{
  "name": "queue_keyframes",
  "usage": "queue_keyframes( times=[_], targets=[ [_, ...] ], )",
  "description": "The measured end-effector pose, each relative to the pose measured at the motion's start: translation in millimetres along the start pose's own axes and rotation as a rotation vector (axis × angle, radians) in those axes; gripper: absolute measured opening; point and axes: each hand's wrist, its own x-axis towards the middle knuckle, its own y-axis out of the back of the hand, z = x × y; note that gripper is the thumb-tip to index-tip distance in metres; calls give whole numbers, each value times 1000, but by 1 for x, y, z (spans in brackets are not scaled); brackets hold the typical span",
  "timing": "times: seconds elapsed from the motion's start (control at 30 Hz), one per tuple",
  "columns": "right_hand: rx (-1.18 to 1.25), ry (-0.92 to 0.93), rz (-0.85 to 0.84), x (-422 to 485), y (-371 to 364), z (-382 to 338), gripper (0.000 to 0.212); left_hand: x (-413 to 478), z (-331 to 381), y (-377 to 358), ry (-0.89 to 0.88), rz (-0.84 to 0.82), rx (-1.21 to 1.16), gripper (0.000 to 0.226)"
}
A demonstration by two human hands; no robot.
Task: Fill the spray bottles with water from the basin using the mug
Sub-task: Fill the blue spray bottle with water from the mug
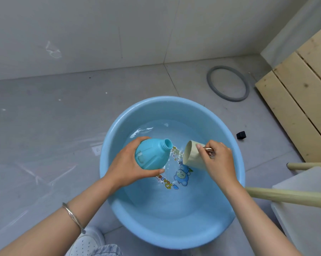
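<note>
Denim cloth (106, 251) and white shoe (85, 242): noted at the lower edge, on the floor. Bracelet (73, 217): worn on the left wrist.

Basin (174, 228): blue, round, set on the floor; shallow water (183, 130) is held in it over a cartoon print.

Spray bottle (151, 154): blue, opaque, uncapped, held above the basin and tilted with its neck toward the mug. Left hand (126, 167): fingers and thumb are wrapped round the bottle's body.

Mug (192, 156): pale, tipped onto its side, mouth turned toward the bottle neck, near it but apart. Right hand (218, 163): the mug's shiny handle is gripped by curled fingers.

Progress: pouring into this bottle is judged to be in hand; a stream cannot be made out, though the water below is disturbed. Fill level is hidden by the opaque wall. No spray head or further bottles are in view, so more filling and the capping are judged outstanding.

Elsewhere: grey ring (228, 83), black cube (241, 135), wooden planks (303, 100).
</note>
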Motion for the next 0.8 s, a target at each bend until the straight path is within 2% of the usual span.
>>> queue_keyframes(
  times=[0.37,0.47,0.63,0.8],
  targets=[
    [-37,13,-108,-6,-28,13,41,-1,1,1,4,8,7,88],
    [114,-105,-87,-6,-23,14,42,-1,2,1,9,5,9,87],
    [454,-381,51,-6,2,10,43,-1,1,1,3,3,4,87],
    [703,-399,147,-20,26,-5,41,-1,2,2,3,12,-6,85]
  ],
)
